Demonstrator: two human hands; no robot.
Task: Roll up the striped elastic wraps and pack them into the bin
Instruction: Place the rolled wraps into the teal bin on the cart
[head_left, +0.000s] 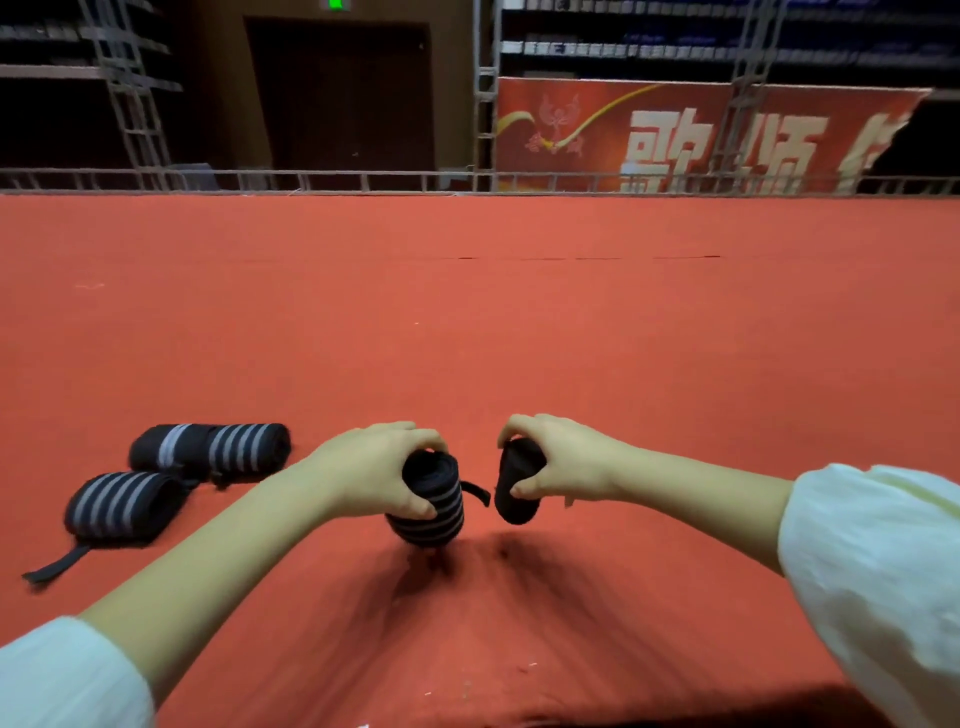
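While your arms reach out over the red carpet (519, 322), two rolled striped wraps lie on it well off to your left. The nearer roll (122, 506) sits closest to the left edge, with a loose black strap (54, 564) running from it toward you. The farther roll (210, 451) lies just beyond it, touching or nearly so; you cannot tell which. Both show grey stripes on black. Further right, your left hand (371, 467) grips a third roll (434, 512), fingers curled over its top end and thumb pressed against its near side. This roll is tilted, grey stripes ring its lower half, and its shadow falls on the carpet beneath. A short black tab (478, 492) sticks out from its right side toward your other hand. Just beside it, across a small gap, your right hand (561, 460) holds a fourth roll (514, 486), fingertips hooked over the top and thumb under its near side; from here this one looks plain black. Your white sleeves (872, 571) cover the upper arms. Far back on the right, a red banner (675, 135) with large pale characters stands behind a railing (571, 179)
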